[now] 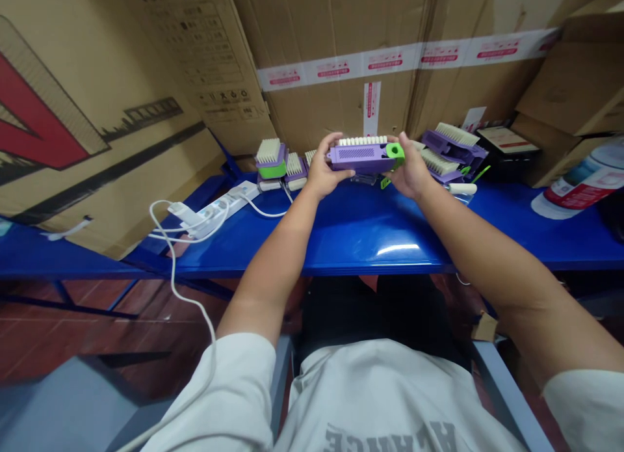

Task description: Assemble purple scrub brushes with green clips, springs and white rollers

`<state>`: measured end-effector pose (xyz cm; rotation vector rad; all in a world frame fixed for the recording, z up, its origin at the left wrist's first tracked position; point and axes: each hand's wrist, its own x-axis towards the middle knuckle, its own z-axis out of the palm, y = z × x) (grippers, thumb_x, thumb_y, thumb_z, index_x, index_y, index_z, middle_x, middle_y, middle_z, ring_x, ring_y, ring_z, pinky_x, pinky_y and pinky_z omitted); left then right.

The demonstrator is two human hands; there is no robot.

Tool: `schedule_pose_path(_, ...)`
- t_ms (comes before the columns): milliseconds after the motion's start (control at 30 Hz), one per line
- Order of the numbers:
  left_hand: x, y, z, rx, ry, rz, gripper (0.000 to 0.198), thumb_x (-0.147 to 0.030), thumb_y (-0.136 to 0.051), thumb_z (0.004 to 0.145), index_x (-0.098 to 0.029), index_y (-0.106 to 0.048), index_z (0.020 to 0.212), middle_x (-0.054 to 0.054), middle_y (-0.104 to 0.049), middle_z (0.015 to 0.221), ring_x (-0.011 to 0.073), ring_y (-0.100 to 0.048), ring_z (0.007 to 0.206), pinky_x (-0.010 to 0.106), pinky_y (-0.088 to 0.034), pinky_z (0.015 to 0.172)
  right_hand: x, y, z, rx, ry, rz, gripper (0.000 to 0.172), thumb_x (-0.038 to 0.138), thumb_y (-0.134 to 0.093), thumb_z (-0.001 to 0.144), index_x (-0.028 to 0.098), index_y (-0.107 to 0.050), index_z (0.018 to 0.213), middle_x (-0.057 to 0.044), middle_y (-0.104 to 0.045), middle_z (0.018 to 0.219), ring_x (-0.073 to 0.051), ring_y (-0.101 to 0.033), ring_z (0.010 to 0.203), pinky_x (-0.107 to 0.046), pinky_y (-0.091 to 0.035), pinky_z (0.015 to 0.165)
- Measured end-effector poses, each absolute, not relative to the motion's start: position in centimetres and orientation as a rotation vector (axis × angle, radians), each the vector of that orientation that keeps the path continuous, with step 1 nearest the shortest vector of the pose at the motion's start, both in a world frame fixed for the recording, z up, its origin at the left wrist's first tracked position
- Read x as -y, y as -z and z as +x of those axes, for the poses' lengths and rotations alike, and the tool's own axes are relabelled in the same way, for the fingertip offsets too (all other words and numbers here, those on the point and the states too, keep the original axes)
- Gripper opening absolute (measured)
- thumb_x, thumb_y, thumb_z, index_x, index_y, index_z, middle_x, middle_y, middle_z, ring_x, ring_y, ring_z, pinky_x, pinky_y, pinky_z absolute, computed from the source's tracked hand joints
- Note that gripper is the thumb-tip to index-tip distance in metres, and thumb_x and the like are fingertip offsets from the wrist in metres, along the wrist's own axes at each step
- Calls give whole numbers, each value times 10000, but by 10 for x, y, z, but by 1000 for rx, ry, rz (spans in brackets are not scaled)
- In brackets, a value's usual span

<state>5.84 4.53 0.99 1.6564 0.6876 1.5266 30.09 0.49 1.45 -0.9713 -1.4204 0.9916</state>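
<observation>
the left hand (325, 167) and right hand (412, 169) are closed in a firm grip on each end of a purple plastic brush (361, 158) with a green end cap (395, 151), above the blue worktop (370, 234), where a slip on its smooth casing could knock the other bristle brushes (451, 143) just beyond the right hand.

We work at a glossy blue bench (361, 234) that runs across in front of us. Left of our left hand (324, 167), a white power strip (214, 212) lies with a white cable (260, 208) running from it. Just beyond it, near the back edge, stand a green-and-purple bristle brush (271, 160) and a purple one (295, 169). Right of our right hand (412, 169), more purple bristle brushes (451, 151) lie stacked, then a black box (507, 151), and at the far end a white plastic container (580, 182).
</observation>
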Motion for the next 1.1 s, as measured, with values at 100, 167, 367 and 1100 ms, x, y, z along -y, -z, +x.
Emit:
schedule_pose_path(100, -32, -17, 58, -751, -1492, 1938, 655, -122, -1079, 551, -265, -812, 1131, 89, -756, 1389, 386, -635, 1510, 467, -471, 1350, -6, -12, 304, 1354, -1132, -962, 904, 1077, -787, 734, 339, -671, 1243, -94, -793, 1194, -376, -750, 1254, -581, -682, 1046)
schedule_pose_path(167, -28, -18, 57, -777, -1469, 2047, 566, -100, -1021, 604, -262, -816, 1106, 105, -753, 1403, 392, -625, 1513, 474, -462, 1357, -6, -9, 306, 1324, -1149, -924, 890, 1010, -910, 638, 338, -634, 1153, -72, -787, 1149, -361, -747, 1230, -568, -683, 1037)
schedule_pose_path(367, -28, -16, 56, -824, -1484, 2038, 570, -119, -1019, 656, -280, -819, 1165, 105, -755, 1450, 402, -586, 1572, 490, -434, 1389, 0, -10, 305, 1332, -1090, -889, 986, 809, -1097, 450, 340, -528, 1104, -28, -744, 1105, -320, -737, 1204, -486, -671, 985)
schedule_pose_path(1100, -58, 11, 56, -602, -1228, 1586, 785, -471, -1154, 522, -256, -812, 1196, 101, -830, 1218, 372, -791, 1214, 482, -650, 1122, -13, -4, 311, 1301, -995, -918, 914, 1017, -948, 615, 329, -589, 1099, -24, -749, 1113, -306, -785, 1172, -408, -693, 896)
